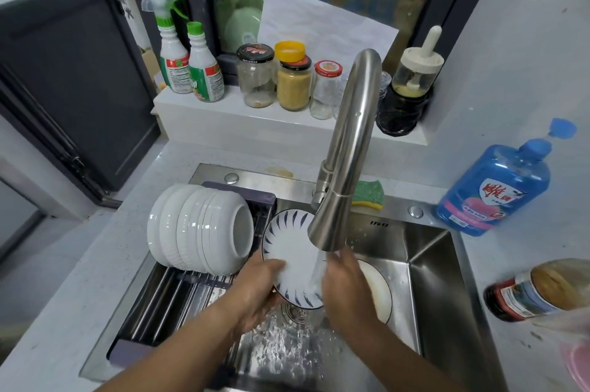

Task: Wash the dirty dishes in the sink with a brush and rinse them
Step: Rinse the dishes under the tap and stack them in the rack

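A white plate with blue leaf strokes round its rim (289, 243) is tilted under the running steel tap (343, 155) over the sink (427, 267). My left hand (260, 287) grips its left edge, thumb on the face and fingers behind. My right hand (346, 291) rests on the plate's right side in the stream of water; its fingertips are hidden, so its hold is unclear. Another white plate with a brownish smear (380, 289) lies in the sink behind my right hand. No brush is in view.
Several white bowls (198, 230) stand on edge on a roll-up rack (166, 299) over the sink's left half. A green and yellow sponge (368, 195) lies behind the tap. A blue detergent bottle (498, 190) and a jar (539, 292) are on the right counter. Jars and spray bottles line the sill.
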Tool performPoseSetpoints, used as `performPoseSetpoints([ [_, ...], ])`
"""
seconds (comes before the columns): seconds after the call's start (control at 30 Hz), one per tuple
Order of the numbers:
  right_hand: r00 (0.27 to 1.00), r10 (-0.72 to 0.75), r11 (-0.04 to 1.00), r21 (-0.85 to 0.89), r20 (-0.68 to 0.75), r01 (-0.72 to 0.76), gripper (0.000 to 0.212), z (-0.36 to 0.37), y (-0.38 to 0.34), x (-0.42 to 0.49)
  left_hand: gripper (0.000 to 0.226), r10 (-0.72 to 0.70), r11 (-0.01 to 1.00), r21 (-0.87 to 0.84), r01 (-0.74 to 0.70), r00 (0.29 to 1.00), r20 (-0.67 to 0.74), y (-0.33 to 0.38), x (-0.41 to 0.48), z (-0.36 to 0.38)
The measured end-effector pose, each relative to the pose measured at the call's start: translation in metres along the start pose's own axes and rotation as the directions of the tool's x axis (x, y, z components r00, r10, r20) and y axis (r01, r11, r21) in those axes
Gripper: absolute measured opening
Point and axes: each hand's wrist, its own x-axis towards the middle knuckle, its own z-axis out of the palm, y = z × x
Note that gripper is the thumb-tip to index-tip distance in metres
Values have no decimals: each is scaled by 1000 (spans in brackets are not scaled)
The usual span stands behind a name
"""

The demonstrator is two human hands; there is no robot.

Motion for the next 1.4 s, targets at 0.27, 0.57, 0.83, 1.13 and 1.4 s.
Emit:
performPoseSetpoints([
  [0.27,915,-360,847,475,181,239,74,9,-10,-39,22,-60,994,83,72,989,-138,10,1,5],
  [0.57,991,79,532,836,109,-134,9,-28,-18,-10,83,-167,953,251,171,985,-36,27,2,-2],
  [0.83,890,199,-69,912,410,-405,27,-23,-6,-1,33,-202,973,91,211,974,-104,4,0,-32],
  [1.13,726,327,-203,795,605,-571,38,1,2,-11,30,-170,969,-164,186,979,109,7,-7,-43],
  [1.4,656,337,16,692,675,-721,22,19,-81,-48,32,208,870,459,-179,978,-12,55,-29,-44],
])
